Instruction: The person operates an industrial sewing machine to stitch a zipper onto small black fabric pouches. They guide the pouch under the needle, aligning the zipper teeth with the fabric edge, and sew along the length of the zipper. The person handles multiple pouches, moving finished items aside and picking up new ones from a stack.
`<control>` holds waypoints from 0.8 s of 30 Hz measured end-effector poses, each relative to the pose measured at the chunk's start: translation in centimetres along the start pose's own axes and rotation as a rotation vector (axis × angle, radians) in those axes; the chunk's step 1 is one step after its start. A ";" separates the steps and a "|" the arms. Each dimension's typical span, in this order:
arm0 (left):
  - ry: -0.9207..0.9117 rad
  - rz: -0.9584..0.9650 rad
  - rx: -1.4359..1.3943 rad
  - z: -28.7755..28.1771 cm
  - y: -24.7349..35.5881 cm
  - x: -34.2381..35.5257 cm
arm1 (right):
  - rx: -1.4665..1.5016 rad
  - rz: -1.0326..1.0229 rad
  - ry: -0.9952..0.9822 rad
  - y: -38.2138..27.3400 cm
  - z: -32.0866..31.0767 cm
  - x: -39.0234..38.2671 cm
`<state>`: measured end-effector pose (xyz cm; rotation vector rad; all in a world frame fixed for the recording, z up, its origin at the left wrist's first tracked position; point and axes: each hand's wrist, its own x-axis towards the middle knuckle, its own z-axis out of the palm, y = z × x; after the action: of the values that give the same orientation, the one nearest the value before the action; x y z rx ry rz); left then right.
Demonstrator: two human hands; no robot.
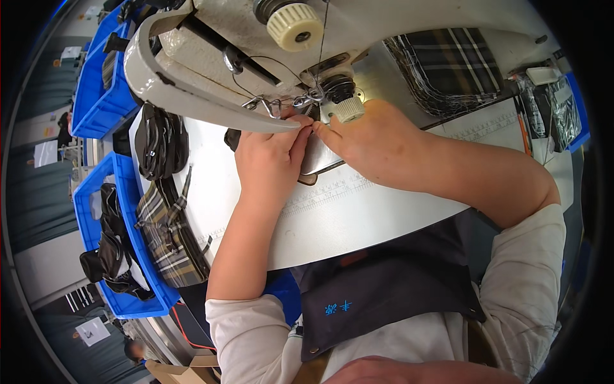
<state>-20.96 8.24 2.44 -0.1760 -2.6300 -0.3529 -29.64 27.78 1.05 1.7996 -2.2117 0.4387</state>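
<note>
I am at a white sewing machine (192, 51) with cream knobs and metal thread guides. My left hand (268, 150) is beside the needle area, fingertips pinched together on something I cannot make out. My right hand (368, 147) is just right of it, fingers curled and the tips meeting near my left ones, also on something hidden. Between and below my hands show a metal plate (320, 160) and a small brown-edged piece (307, 180). The needle and whatever lies under it are mostly hidden by my fingers and the machine.
Plaid pieces are stacked (451, 67) at back right, beside plastic-wrapped items (561, 105) in a blue bin. At left are dark items (157, 137), plaid fabric (163, 237) and blue bins (96, 105). A ruler (326, 198) runs along the table. A person (135, 350) is at lower left.
</note>
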 end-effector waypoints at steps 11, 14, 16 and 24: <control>-0.059 0.044 0.192 0.2 0.4 0.4 | -0.040 0.025 -0.057 -0.2 -0.2 0.2; -0.088 0.000 0.226 0.1 0.7 0.6 | -0.043 0.027 -0.034 -0.2 -0.2 0.1; -0.103 -0.024 0.188 -0.4 0.6 0.7 | -0.035 0.032 -0.024 -0.3 -0.1 0.1; -0.022 0.044 0.230 0.6 0.7 0.6 | -0.042 0.021 -0.056 0.0 -0.1 0.2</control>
<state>-21.66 9.08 2.36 -0.1611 -2.6588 -0.0322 -29.65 27.63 1.24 1.7892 -2.2616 0.3477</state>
